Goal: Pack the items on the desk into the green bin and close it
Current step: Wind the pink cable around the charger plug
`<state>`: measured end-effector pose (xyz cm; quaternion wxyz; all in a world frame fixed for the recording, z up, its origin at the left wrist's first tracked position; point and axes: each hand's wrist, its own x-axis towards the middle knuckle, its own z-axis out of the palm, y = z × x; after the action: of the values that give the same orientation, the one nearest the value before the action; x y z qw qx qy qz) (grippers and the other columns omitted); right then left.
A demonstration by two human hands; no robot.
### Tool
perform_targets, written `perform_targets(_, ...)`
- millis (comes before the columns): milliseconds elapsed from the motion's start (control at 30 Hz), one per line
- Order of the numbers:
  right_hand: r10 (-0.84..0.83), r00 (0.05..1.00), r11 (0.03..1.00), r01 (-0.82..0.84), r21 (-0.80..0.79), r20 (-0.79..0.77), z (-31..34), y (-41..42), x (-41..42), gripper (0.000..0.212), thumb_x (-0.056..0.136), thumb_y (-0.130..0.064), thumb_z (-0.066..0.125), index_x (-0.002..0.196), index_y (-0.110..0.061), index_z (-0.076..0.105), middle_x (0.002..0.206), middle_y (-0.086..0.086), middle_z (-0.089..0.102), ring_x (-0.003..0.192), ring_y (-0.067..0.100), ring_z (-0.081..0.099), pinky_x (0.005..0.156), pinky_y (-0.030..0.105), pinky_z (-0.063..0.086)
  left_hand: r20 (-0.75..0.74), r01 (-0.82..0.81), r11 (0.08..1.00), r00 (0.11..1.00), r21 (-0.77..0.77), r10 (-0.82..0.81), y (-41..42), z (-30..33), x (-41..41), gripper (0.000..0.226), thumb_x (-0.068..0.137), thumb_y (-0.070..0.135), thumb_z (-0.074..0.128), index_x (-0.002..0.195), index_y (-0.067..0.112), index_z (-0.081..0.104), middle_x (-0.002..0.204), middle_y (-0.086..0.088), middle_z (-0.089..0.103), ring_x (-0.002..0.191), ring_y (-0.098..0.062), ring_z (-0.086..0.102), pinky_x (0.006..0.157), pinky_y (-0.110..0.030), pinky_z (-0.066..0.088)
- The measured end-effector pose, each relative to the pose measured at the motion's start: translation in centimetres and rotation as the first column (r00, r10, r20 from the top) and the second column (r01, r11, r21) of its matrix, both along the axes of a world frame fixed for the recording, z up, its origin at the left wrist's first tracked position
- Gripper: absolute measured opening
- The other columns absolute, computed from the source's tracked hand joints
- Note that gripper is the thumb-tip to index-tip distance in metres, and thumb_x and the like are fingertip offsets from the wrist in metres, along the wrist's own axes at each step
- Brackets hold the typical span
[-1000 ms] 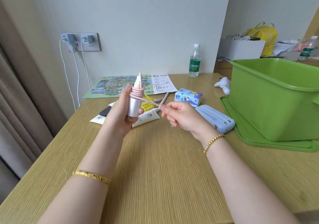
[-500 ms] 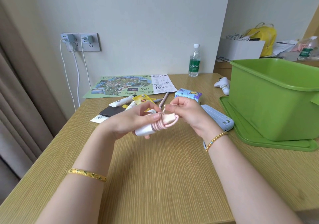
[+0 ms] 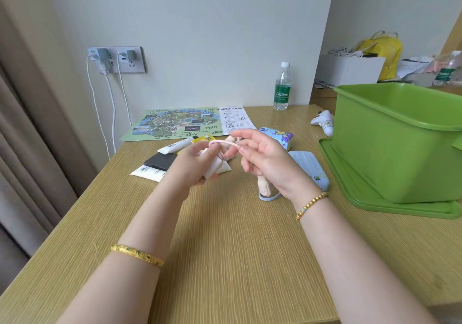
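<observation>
The left hand (image 3: 197, 163) is curled round a small white charger block (image 3: 212, 170) wound with a thin pink cable (image 3: 223, 143), and the right hand (image 3: 265, 158) pinches a stretch of that cable between thumb and fingertip, both raised just above the light wooden desk (image 3: 225, 236). To the right of the right hand the open green plastic bin (image 3: 400, 153) stands on its flat green lid (image 3: 362, 193). Behind the hands lie a white tube (image 3: 176, 145), a black card wallet (image 3: 160, 161), a blue tissue pack (image 3: 277, 135) and a pale blue power bank (image 3: 310, 166), the last just beside the right wrist.
</observation>
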<state>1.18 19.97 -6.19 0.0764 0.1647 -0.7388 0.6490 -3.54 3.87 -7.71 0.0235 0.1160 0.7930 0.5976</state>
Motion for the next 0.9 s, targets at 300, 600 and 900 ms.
perform_targets(300,-0.097,0.991,0.981,0.080,0.178,0.088,-0.2,-0.2,0.1,0.021,0.095,-0.007,0.047,0.109,-0.003,0.062,0.062,-0.003,0.051,0.050,0.008,0.039,0.045,0.014,0.033,0.327,-0.130,0.824,0.943,0.552,-0.070,-0.3,0.5,-0.1,0.031,0.087,0.026,0.037,0.105,0.013,0.058,0.071,-0.002,0.055,0.045,-0.018,0.057,0.035,-0.013,0.028)
perform_targets(600,-0.216,0.975,0.909,0.178,0.377,0.061,-0.8,0.3,-0.5,0.018,0.093,-0.015,0.051,0.085,-0.019,0.066,0.059,-0.009,0.053,0.052,0.006,0.046,0.056,0.017,0.041,0.247,-0.084,0.869,0.968,0.487,-0.045,-0.2,0.9,0.3,0.038,0.083,0.063,0.051,0.085,0.027,0.065,0.061,0.003,0.054,0.048,-0.014,0.056,0.043,-0.018,0.029)
perform_targets(900,-0.468,0.854,0.681,0.514,0.522,-0.230,-1.8,0.9,-1.2,0.011,0.090,-0.032,0.055,0.088,-0.029,0.065,0.074,-0.006,0.064,0.077,0.019,0.061,0.074,0.038,0.052,0.071,0.161,0.960,0.981,0.229,-0.181,0.1,1.4,1.0,0.023,0.089,0.042,0.053,0.082,0.024,0.066,0.059,0.004,0.063,0.045,-0.011,0.056,0.040,-0.012,0.038)
